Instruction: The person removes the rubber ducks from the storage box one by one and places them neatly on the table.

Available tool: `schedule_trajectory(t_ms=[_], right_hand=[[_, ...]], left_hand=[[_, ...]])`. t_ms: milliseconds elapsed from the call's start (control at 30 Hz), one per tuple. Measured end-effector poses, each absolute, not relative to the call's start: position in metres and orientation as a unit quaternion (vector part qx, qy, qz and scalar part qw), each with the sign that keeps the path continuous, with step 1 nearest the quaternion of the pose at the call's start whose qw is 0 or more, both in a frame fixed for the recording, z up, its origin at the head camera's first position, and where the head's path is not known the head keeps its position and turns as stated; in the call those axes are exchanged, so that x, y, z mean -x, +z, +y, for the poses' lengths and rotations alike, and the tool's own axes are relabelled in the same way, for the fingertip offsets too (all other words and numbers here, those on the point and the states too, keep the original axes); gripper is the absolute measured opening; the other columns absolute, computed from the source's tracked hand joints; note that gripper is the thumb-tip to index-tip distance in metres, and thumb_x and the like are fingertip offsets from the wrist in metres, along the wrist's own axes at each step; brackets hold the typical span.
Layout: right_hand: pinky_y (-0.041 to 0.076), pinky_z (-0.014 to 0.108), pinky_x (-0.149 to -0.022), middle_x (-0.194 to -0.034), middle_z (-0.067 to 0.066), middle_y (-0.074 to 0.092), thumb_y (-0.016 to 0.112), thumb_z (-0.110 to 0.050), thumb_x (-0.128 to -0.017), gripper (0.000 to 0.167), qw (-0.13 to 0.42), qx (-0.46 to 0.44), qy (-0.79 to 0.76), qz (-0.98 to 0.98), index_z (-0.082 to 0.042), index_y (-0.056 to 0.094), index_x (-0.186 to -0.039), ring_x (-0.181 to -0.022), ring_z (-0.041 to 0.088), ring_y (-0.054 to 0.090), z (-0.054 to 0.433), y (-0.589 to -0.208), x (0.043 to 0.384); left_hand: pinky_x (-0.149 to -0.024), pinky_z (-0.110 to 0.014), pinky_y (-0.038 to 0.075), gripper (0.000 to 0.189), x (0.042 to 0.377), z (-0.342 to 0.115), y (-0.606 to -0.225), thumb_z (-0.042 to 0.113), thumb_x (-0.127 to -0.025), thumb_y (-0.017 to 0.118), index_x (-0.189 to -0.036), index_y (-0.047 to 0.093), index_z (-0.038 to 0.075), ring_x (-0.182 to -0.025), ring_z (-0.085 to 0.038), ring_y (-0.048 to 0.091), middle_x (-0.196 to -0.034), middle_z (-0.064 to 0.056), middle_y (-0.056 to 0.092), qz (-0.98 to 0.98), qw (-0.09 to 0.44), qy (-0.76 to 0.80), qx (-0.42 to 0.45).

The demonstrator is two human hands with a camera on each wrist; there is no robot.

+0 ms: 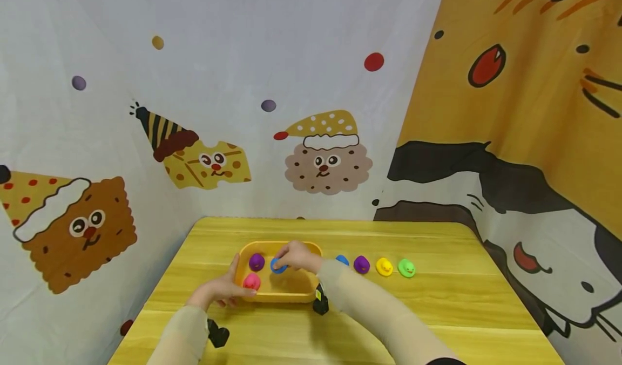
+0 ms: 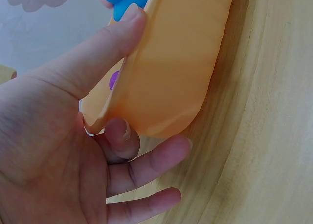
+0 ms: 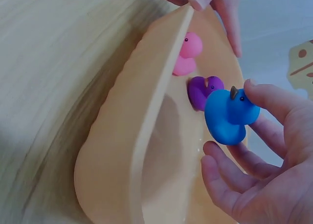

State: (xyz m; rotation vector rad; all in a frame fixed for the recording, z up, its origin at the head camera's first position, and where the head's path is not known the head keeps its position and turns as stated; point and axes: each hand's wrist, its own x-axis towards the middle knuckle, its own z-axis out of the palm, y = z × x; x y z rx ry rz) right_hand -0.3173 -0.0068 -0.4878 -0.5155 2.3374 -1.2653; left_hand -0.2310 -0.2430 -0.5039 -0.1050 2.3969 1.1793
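My right hand (image 1: 297,256) holds a blue rubber duck (image 3: 225,119) between thumb and fingers, over the inside of an orange plastic box (image 1: 301,298). My left hand (image 1: 224,288) grips the box at its near left corner. In the left wrist view its thumb lies along the rim, while the other fingers are outside the wall (image 2: 168,72). Inside the box, a purple duck (image 1: 256,262) sits toward the back left. A pink duck (image 1: 251,282) is closer to the front, by the left thumb.
Right of the box stands a row of ducks on the wooden table (image 1: 437,311): blue (image 1: 342,259), partly behind the right sleeve, then purple (image 1: 362,264), yellow (image 1: 384,267) and green (image 1: 406,268). A cartoon-printed curtain (image 1: 311,57) hangs behind the table.
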Motion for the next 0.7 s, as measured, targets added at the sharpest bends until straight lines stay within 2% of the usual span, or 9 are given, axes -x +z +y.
schedule_trajectory(t_ms=[333,700], right_hand=[[0.051,0.054,-0.079,-0.087,-0.002,0.068,0.080,-0.020,-0.080,0.020,0.215,0.208,-0.480,0.825,-0.012,0.075,-0.098,-0.079,0.016,0.063,0.010,-0.487,0.324],[0.051,0.053,-0.078,-0.100,0.000,0.064,0.080,-0.018,-0.081,0.023,0.197,0.211,-0.475,0.831,-0.012,0.074,-0.102,-0.085,0.016,0.059,0.019,-0.485,0.319]], left_hand=[[-0.057,-0.040,0.049,0.127,0.230,-0.243,-0.503,0.042,-0.079,0.080,-0.152,-0.020,0.014,-0.070,-0.033,0.064,-0.140,-0.033,0.034,0.873,0.233,0.427,0.041],[-0.056,-0.036,0.048,0.128,0.230,-0.244,-0.503,0.045,-0.079,0.079,-0.151,-0.023,0.015,-0.071,-0.032,0.065,-0.140,-0.036,0.033,0.869,0.242,0.430,0.026]])
